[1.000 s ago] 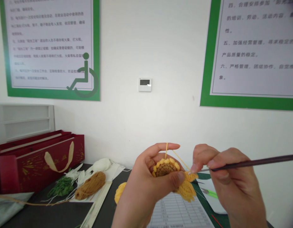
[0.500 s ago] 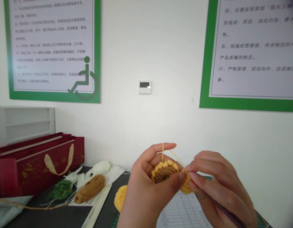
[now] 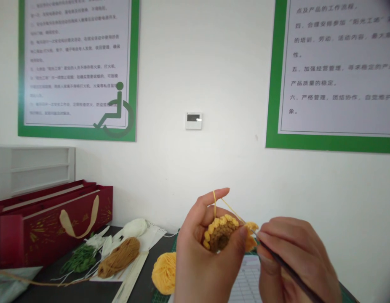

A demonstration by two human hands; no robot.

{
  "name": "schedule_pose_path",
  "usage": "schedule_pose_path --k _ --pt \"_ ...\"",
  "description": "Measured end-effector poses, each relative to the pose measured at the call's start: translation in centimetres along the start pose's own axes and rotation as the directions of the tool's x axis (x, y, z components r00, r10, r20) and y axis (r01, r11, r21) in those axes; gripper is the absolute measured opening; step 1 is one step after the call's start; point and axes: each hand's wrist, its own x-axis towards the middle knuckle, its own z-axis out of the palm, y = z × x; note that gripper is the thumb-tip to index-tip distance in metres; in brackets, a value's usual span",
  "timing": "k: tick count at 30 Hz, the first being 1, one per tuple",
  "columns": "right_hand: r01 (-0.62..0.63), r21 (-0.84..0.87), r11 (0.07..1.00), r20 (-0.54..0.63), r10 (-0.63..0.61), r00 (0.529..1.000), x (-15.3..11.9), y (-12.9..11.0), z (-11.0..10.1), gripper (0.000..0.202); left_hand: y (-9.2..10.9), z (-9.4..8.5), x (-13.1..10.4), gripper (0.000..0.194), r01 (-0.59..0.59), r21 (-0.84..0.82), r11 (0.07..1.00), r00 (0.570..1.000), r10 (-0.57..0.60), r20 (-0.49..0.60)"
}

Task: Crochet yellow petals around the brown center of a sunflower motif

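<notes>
My left hand [image 3: 206,256] pinches a round crochet piece [image 3: 220,235] with a brown centre and a bumpy yellow edge. Yellow yarn [image 3: 230,208] loops over its raised index finger and runs down to the piece. In my right hand [image 3: 296,256] is a crochet hook [image 3: 288,267] with a dark handle, held like a pen; its metal tip meets the yellow stitches just right of my left thumb. The far side of the piece is partly hidden by that thumb.
A yellow yarn ball [image 3: 164,272] rests left of my left hand. Further left lie brown yarn [image 3: 119,257], green yarn [image 3: 78,259] and white yarn [image 3: 134,227], beside red gift bags [image 3: 49,227]. Printed paper [image 3: 246,280] lies beneath my hands.
My right hand has shifted slightly right and down, away from my left fingertips, so the hook's metal tip and more of the yellow edge show. The view has tilted up a little.
</notes>
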Motion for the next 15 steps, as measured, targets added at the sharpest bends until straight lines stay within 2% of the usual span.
schedule_pose_path --k 1,2,5,8,10,11,12,13,15 --pt "-0.013 0.011 1.0 0.021 0.013 1.0 0.1 -0.4 -0.1 0.014 0.0 -0.1 0.0 0.048 -0.007 0.031 0.999 1.0 0.007 0.005" --pt "-0.109 0.04 0.993 -0.006 0.109 0.994 0.3 -0.7 -0.2 0.009 0.1 -0.2 0.1 0.045 -0.005 0.045 0.999 1.0 0.005 0.013" --pt "-0.401 0.226 0.888 -0.022 0.416 0.909 0.8 -0.9 -0.2 0.014 0.2 -0.6 0.4 0.04 0.081 -0.029 0.996 0.994 -0.078 0.081" --pt "-0.56 0.475 0.679 0.164 0.557 0.814 1.2 -0.2 0.1 0.027 0.3 -0.9 0.6 0.041 0.192 -0.122 0.974 0.972 -0.171 0.162" --pt "-0.64 0.573 0.511 0.324 0.577 0.75 1.0 0.4 0.5 0.028 0.3 -1.0 0.7 0.043 0.206 -0.153 0.966 0.969 -0.18 0.171" --pt "-0.66 0.59 0.464 0.373 0.568 0.733 0.8 0.6 0.7 0.025 0.3 -0.9 0.6 0.043 0.196 -0.164 0.967 0.972 -0.17 0.161" --pt "-0.654 0.597 0.464 0.391 0.544 0.743 0.5 0.9 0.9 0.02 0.3 -0.9 0.5 0.042 0.183 -0.17 0.968 0.976 -0.159 0.146" --pt "-0.62 0.594 0.513 0.366 0.514 0.776 0.3 1.0 1.1 0.013 0.3 -0.7 0.4 0.042 0.17 -0.17 0.971 0.98 -0.149 0.128" --pt "-0.457 0.518 0.723 0.218 0.404 0.888 -0.1 1.2 1.1 0.006 0.1 -0.5 0.2 0.042 0.148 -0.158 0.976 0.987 -0.136 0.09"
